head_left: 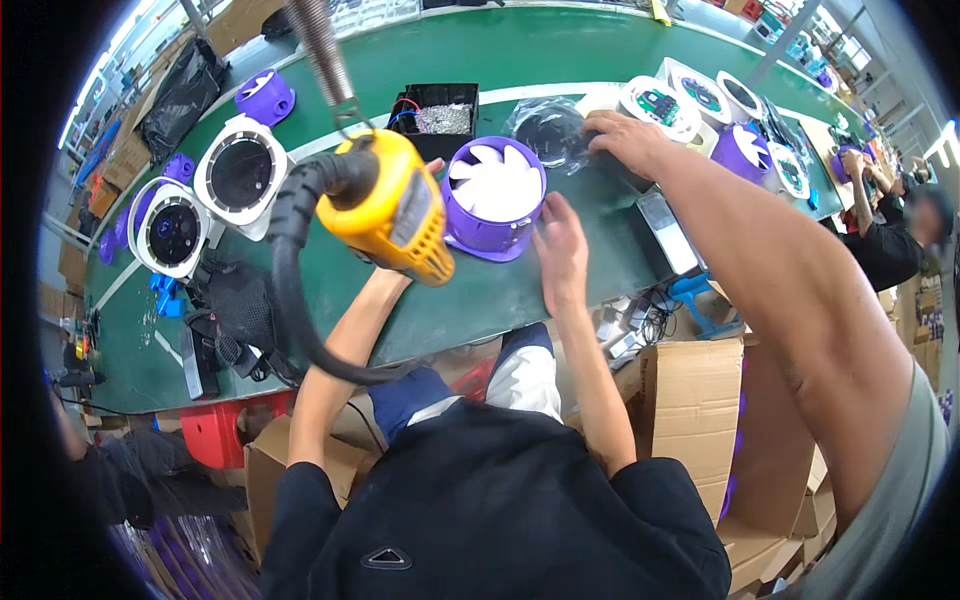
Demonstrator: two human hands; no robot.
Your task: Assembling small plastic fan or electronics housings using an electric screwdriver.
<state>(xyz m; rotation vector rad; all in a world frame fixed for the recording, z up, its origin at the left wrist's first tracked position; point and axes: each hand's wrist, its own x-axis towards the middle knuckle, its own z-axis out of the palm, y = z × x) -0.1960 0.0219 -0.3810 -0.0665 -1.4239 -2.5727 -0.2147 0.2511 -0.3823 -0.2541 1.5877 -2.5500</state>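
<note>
A purple fan housing [492,238] with white fan blades [497,184] stands upright on the green table in front of me. My right hand [564,255] is at its right side, fingers stretched out and open; whether they touch the housing I cannot tell. A yellow electric screwdriver [392,205] hangs from a coil spring [322,50] and covers most of my left hand [436,166]. Only its fingertips show, at the left of the housing, so its grip is hidden.
From the right, another person's hand [628,143] reaches to a plastic-wrapped dark disc [552,133]. Behind the housing sits a black box of screws [446,118]. White round covers [240,172] lie left; circuit-board parts [658,106] lie right. A thick black cable [292,290] loops near my left arm.
</note>
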